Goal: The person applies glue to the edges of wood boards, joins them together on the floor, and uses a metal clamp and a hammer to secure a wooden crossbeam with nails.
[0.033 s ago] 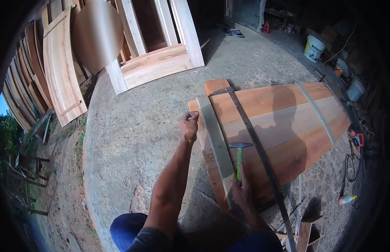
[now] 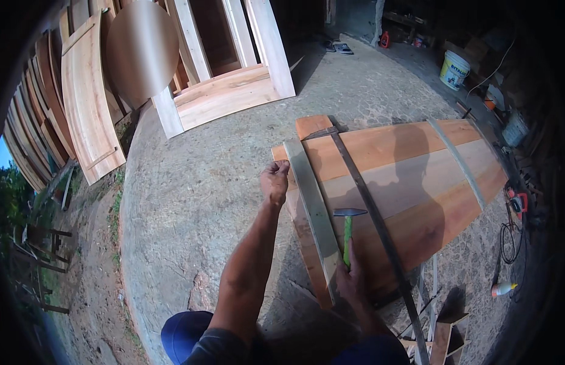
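Note:
A wide panel of joined wooden boards (image 2: 392, 164) lies in front of me, a long dark metal bar clamp (image 2: 366, 201) stretched across it. Near its left end a pale greenish batten (image 2: 311, 204) runs crosswise. My left hand (image 2: 275, 182) is closed at the panel's far left corner, beside the batten, its fingers drawn together; anything in them is too small to make out. Closed round the green handle of a hammer (image 2: 347, 237) is my right hand (image 2: 350, 277). The hammer's dark metal head points up over the boards, apart from the batten.
A second pale batten (image 2: 457, 163) crosses the panel's right part. Pale door frames (image 2: 227, 97) and planks (image 2: 90, 103) lean at the upper left. A white bucket (image 2: 454, 70), a red power tool (image 2: 518, 202) with its cord and a glue bottle (image 2: 504, 289) are on the right.

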{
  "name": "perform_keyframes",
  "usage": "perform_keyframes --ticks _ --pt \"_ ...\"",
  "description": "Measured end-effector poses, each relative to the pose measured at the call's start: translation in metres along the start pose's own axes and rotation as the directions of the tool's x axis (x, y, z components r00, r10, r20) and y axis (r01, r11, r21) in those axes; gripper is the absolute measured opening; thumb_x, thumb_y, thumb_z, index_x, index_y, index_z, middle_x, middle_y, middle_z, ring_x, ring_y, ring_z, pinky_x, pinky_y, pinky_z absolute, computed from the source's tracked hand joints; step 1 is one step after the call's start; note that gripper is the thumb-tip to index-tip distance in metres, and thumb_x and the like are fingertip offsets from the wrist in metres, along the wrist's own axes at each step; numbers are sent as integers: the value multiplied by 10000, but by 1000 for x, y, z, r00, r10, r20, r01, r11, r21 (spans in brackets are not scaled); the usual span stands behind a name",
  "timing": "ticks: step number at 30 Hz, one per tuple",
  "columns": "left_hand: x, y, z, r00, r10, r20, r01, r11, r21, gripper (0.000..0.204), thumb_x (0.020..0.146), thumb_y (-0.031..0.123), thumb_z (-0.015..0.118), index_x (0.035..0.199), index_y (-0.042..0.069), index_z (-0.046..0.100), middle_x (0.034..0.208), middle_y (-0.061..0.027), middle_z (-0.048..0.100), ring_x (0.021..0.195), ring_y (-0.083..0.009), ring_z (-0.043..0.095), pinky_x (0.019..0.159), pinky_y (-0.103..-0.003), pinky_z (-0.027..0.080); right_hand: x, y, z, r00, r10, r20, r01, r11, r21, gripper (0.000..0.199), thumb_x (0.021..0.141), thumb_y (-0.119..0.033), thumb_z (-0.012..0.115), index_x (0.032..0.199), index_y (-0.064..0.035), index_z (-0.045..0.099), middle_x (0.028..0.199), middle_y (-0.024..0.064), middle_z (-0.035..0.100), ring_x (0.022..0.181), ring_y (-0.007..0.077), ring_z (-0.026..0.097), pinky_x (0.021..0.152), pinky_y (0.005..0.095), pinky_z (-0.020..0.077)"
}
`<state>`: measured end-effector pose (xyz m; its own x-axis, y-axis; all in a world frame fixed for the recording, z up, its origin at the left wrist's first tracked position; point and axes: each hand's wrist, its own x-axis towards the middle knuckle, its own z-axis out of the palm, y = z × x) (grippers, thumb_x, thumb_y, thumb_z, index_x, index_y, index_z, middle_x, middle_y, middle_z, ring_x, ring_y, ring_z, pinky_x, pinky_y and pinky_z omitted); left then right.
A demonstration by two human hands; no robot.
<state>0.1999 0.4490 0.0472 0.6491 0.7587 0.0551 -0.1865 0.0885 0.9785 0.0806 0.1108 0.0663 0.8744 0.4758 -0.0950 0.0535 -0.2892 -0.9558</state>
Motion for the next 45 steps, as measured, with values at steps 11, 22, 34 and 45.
perform_keyframes --ticks 11,22,34,45 --pt "20 -21 38 993 116 21 -115 907 404 293 881 296 723 1031 46 752 840 -85 743 783 -137 676 756 -301 524 -3 -6 -6 1000 26 18 -25 1000 -10 617 1009 -195 480 1513 51 221 1481 298 389 1392 369 397 1109 376 353" --pt "32 -51 38 971 238 31 -229 878 420 272 898 289 707 1050 67 745 911 -89 750 824 -157 697 776 -311 525 2 -12 -11 987 145 75 -147 989 29 630 993 -184 484 1531 6 218 1262 219 481 1126 272 502 919 347 435" --pt "28 -53 41 866 487 117 -452 660 600 203 879 244 715 969 65 751 893 -136 712 821 -305 687 735 -374 524 175 -59 4 935 -326 139 354 844 -404 618 984 -79 476 1543 -63 212 937 297 639 839 460 644 732 500 506" --pt "27 -50 46 873 465 151 -447 635 629 186 876 225 699 979 77 744 906 -126 706 832 -325 671 735 -401 517 205 -87 11 942 -240 236 336 722 -605 688 926 -51 507 1548 -109 222 755 263 627 721 442 647 642 510 498"
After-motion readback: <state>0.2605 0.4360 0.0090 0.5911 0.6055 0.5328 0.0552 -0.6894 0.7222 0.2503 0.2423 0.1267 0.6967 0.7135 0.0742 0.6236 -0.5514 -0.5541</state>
